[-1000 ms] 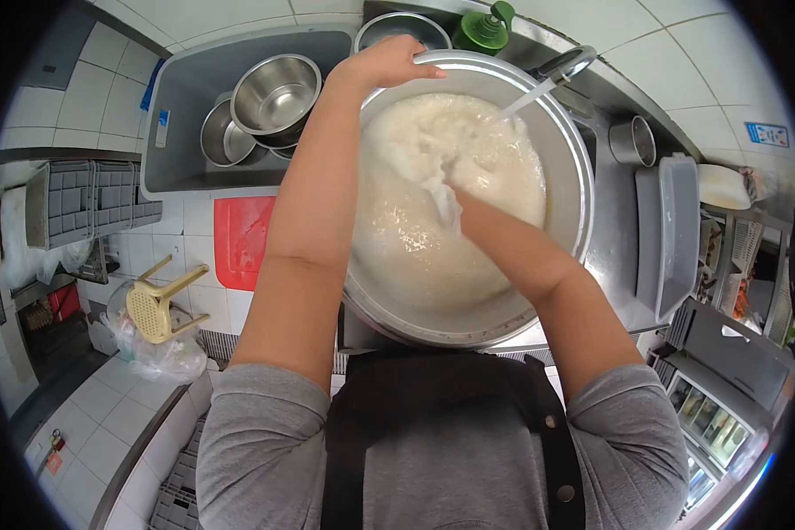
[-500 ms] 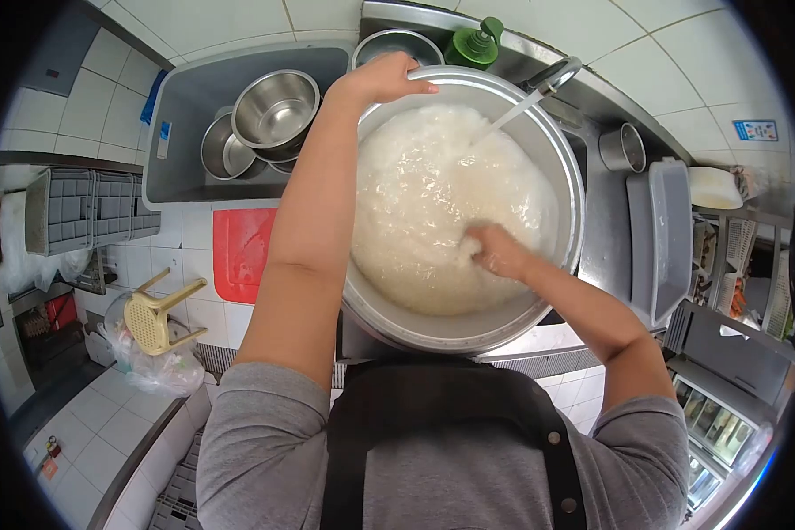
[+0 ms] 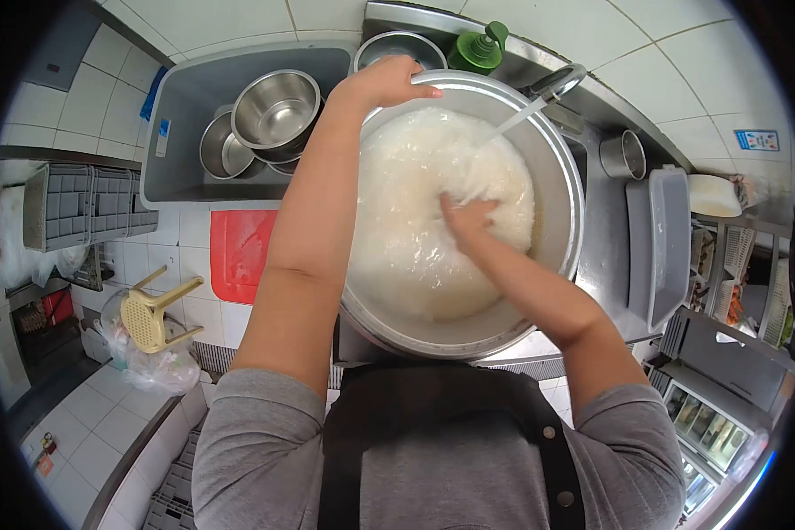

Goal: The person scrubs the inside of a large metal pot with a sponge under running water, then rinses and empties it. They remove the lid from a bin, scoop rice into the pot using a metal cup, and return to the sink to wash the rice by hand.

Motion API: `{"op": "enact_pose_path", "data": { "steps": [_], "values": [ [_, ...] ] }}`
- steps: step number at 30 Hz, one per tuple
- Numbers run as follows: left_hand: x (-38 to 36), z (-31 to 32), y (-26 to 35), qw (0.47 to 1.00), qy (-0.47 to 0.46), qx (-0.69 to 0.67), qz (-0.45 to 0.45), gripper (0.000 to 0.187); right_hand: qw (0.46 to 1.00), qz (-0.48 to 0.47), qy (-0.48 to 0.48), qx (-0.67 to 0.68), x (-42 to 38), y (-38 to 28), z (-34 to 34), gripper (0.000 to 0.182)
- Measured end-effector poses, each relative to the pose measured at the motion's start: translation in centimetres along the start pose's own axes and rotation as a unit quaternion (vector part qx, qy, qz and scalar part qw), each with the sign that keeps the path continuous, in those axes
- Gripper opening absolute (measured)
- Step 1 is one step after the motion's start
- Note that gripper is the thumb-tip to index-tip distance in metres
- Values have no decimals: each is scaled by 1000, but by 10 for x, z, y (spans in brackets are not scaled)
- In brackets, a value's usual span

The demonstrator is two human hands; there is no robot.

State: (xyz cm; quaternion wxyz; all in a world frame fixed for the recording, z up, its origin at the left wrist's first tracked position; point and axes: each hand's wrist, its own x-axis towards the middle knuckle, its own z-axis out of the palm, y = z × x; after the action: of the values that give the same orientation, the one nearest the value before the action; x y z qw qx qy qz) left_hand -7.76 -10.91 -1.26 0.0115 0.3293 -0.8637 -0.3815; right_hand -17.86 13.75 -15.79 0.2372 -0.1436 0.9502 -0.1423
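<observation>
A large round metal pot [image 3: 560,168] holds cloudy whitish water with pale grains, perhaps rice. My left hand [image 3: 389,81] is wrapped over the pot's far rim at the upper left. Near the middle of the pot, my right hand [image 3: 470,215] is partly in the cloudy water, its fingers apart, with nothing visible held in it. Water runs from a curved metal faucet [image 3: 560,81] into the pot at the upper right.
A grey tub [image 3: 178,115] with metal pots [image 3: 276,108] is on the left. Behind stand a metal bowl [image 3: 401,51] and a green pump bottle [image 3: 479,49]. At right are a metal cup [image 3: 623,155] and grey trays [image 3: 670,238]. A red board [image 3: 240,254] lies left.
My right hand has moved up and left through the water toward the pot's middle, and its fingers have spread. My left hand stays on the rim.
</observation>
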Motion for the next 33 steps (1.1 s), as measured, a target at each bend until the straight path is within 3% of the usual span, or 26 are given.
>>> {"op": "enact_pose_path", "data": {
  "steps": [1,2,4,5,7,8,11,15,19,22,26,28,33],
  "values": [
    [0,0,0,1000,1,1,1,57,1000,14,19,19,1,-11,6,82],
    [-1,0,0,1000,5,-3,8,57,954,-121,-110,-252,-9,-34,-14,89],
    [0,0,0,1000,11,-4,15,56,790,-359,-153,-474,-9,-32,-21,72],
    [1,0,-1,1000,7,4,14,56,790,-360,-150,-472,5,-27,-23,72],
    [-1,-1,-1,1000,5,12,10,56,691,-587,-132,-400,28,-24,-30,84],
    [-3,-1,1,1000,8,0,12,56,666,-627,-133,-381,41,-27,-26,83],
    [-2,0,0,1000,14,-2,7,55,694,-586,-151,-389,46,-42,-4,80],
    [0,2,-2,1000,24,4,7,59,743,-494,-151,-425,-7,-42,25,76],
    [-4,-3,4,1000,-9,-8,-17,62,700,-550,-201,-408,6,-44,4,71],
    [0,1,-2,1000,19,1,-4,60,675,-572,-229,-407,16,-46,-9,69],
    [0,0,3,1000,2,-3,-12,59,670,-534,-217,-468,-40,-64,19,65],
    [4,5,-8,999,29,-10,35,61,652,-531,-225,-492,-65,-73,21,63],
    [8,8,-14,998,36,-20,43,61,621,-522,-318,-491,-115,-52,-58,58]
  ]
}}
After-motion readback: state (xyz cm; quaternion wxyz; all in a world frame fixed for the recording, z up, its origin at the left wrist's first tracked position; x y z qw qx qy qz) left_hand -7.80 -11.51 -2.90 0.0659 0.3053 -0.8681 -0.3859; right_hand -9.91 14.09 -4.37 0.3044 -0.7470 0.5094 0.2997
